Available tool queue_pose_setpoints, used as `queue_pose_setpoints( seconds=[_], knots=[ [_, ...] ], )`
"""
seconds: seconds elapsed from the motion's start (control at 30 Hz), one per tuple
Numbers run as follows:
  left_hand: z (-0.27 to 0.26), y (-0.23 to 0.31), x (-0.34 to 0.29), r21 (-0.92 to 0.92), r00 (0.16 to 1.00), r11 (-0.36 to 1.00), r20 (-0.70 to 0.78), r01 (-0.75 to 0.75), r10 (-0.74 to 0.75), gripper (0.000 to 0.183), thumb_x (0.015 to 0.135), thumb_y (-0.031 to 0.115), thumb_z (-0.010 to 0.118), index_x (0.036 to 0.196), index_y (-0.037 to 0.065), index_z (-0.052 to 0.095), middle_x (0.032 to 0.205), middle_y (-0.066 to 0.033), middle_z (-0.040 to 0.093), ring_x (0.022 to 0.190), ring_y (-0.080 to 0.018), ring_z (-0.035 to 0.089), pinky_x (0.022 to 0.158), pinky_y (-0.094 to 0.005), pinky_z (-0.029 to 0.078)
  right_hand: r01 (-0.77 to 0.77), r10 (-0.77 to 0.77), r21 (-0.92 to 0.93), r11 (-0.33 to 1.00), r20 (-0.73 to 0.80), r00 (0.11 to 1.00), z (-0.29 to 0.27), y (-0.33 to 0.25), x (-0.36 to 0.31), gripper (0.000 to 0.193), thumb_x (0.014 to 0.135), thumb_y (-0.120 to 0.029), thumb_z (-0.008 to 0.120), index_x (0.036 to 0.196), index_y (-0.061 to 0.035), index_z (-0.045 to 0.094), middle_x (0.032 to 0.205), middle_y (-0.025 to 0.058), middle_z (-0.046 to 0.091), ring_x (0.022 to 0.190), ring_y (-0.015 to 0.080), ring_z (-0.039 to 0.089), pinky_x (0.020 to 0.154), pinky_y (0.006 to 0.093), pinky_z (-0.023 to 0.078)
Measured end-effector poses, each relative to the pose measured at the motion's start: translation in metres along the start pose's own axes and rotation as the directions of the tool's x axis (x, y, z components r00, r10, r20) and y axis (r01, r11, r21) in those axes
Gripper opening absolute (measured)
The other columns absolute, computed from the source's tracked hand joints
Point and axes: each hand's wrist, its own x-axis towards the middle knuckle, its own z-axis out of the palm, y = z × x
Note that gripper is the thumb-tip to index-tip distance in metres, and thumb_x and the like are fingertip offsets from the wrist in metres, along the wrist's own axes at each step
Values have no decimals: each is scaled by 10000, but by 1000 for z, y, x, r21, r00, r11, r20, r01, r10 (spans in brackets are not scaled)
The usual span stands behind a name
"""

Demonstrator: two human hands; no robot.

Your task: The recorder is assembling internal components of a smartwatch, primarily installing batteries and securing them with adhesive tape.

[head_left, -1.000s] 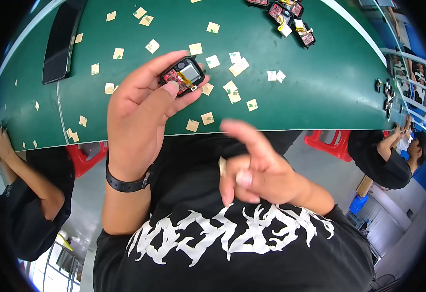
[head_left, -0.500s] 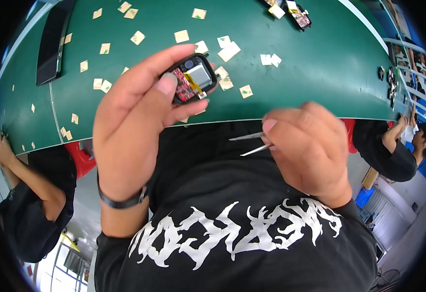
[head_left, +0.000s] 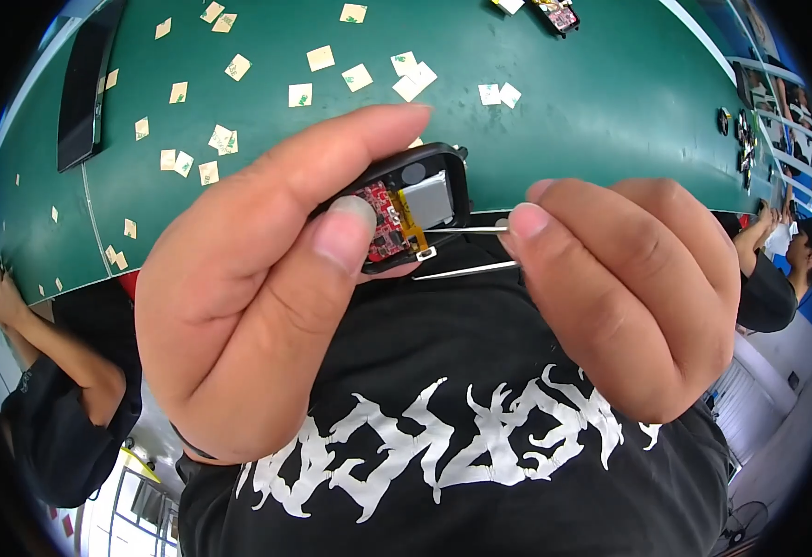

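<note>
My left hand (head_left: 257,269) grips a small black device housing (head_left: 462,176), thumb on its inside and fingers around the outer edge. Within the housing lie a red circuit board (head_left: 386,223), a silver-grey battery (head_left: 427,200) and a yellow flex cable (head_left: 412,226) with a small white connector (head_left: 426,253) at its end. My right hand (head_left: 629,288) pinches metal tweezers (head_left: 466,271), whose two tips are apart. One tip is over the housing by the flex cable; the other lies below, near the connector. Whether the upper tip touches the cable I cannot tell.
Many cream paper squares (head_left: 321,58) are scattered over the green table (head_left: 564,139). A black flat panel (head_left: 81,102) lies at the far left. Another opened device (head_left: 557,17) sits at the back. Co-workers' arms (head_left: 67,348) show at both sides.
Both hands have come nearer to me and closer together. The tweezers have moved from beside the housing to its flex cable. The housing has shifted right and toward me.
</note>
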Motion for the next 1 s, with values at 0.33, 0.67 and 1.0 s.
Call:
queue_pose_setpoints(
  seconds=[0.33,0.67,1.0],
  knots=[
    [-2,5,0,20,998,1000,63,11,-12,470,1033,159,403,1372,-167,413,1265,-302,587,1181,-369,616,916,-426,586,18,-19,97,995,0,1000,-1,-4,8,283,617,-30,736,880,57,675,768,169,677,527,181,549,413,243,384],
    [10,10,-14,-236,981,961,-92,145,-171,488,1061,220,405,1412,-118,385,1301,-280,572,1199,-371,607,854,-384,605,-51,45,133,990,52,998,-5,-11,4,297,686,-34,704,968,50,668,815,176,682,576,185,564,445,237,414],
    [-4,28,-11,-183,949,940,186,287,-253,469,1067,202,382,1441,-78,344,1322,-353,524,985,-313,700,713,-314,617,-117,124,231,966,-16,992,-2,-15,-2,293,700,-51,724,970,52,676,824,180,683,575,181,567,448,234,411]
  ],
)
